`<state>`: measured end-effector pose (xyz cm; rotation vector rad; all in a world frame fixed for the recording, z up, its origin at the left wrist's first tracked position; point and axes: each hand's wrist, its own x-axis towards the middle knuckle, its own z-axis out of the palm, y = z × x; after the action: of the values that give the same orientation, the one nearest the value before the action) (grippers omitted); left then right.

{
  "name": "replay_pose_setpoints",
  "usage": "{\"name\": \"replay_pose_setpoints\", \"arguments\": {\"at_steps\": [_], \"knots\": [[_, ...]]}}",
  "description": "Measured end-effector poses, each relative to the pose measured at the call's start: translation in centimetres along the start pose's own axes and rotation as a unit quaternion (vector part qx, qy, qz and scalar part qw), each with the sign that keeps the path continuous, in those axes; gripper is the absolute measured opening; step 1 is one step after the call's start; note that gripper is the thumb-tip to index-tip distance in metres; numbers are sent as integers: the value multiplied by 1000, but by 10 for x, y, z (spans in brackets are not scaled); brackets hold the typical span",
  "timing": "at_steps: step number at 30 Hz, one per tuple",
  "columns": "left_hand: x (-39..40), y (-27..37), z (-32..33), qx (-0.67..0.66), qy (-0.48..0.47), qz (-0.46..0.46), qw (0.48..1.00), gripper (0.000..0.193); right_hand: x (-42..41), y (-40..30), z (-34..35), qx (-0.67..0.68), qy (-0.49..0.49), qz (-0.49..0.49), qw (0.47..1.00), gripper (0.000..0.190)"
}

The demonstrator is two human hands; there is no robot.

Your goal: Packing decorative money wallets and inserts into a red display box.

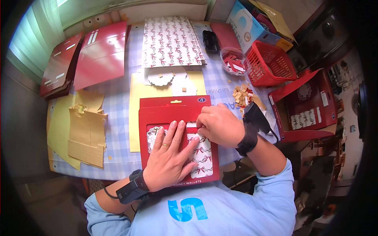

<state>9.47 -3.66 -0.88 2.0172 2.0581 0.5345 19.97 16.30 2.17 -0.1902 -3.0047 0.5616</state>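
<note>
A flat red cardboard package (pixel 180 109) with two cut-out windows lies in front of me, close to my body. My left hand (pixel 168 160) rests palm down across it, fingers spread and holding nothing. Partly under those fingers, a scalloped white card (pixel 152 136) shows in the left window. The right window holds a white paper wallet (pixel 203 160) printed with red bows and green sprigs. At that wallet's upper part, my right hand (pixel 218 125) has its curled fingertips pinched at the end of a narrow red strip (pixel 192 129). The fingers partly hide the strip.
Stacked red card sheets (pixel 102 56) lie far left, patterned sheets (pixel 169 41) at the back. On the right are a clear tub (pixel 233 63) of red and white strips, a red plastic basket (pixel 271 66), small tan squares (pixel 242 94) and an open red box (pixel 307 103).
</note>
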Motion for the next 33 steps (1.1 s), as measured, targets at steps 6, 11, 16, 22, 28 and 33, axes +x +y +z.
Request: {"name": "replay_pose_setpoints", "arguments": {"at_steps": [6,11,16,22,28,33], "knots": [[0,-1,3,1,11,0,1000,60,11,7,-9,59,-82,18,995,9],[1,-1,3,-3,15,1,1000,60,13,7,-11,114,-117,71,984,13],[1,0,4,-7,20,0,1000,58,11,8,-12,128,-114,81,982,13],[3,1,-1,3,17,8,1000,58,11,5,-11,115,-105,90,984,14],[3,0,1,-2,21,8,1000,58,12,7,-10,114,-105,69,986,13],[3,0,1,-3,21,8,1000,57,3,8,-2,96,-47,9,994,10]]}}
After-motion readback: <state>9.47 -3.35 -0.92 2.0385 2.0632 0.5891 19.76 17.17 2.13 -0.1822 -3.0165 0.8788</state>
